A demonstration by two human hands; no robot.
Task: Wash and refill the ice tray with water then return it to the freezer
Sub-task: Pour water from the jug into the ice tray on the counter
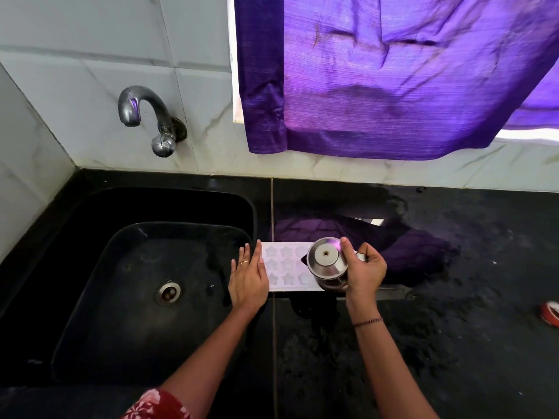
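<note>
A white ice tray (286, 261) with star-shaped and round cells lies flat on the black counter, just right of the sink. My left hand (248, 278) rests flat against the tray's left end, fingers together, steadying it. My right hand (364, 269) grips the handle of a lidded steel jug (326, 263) that is held over the tray's right end, its spout pointing left over the cells. The jug hides the tray's right part. Whether water is flowing I cannot tell.
A black sink (90, 297) with a steel drain (168, 292) fills the left. A steel tap (142, 113) juts from the tiled wall above it. A purple curtain (393, 71) hangs over the counter's back. A red-and-white object (550, 313) sits at the right edge.
</note>
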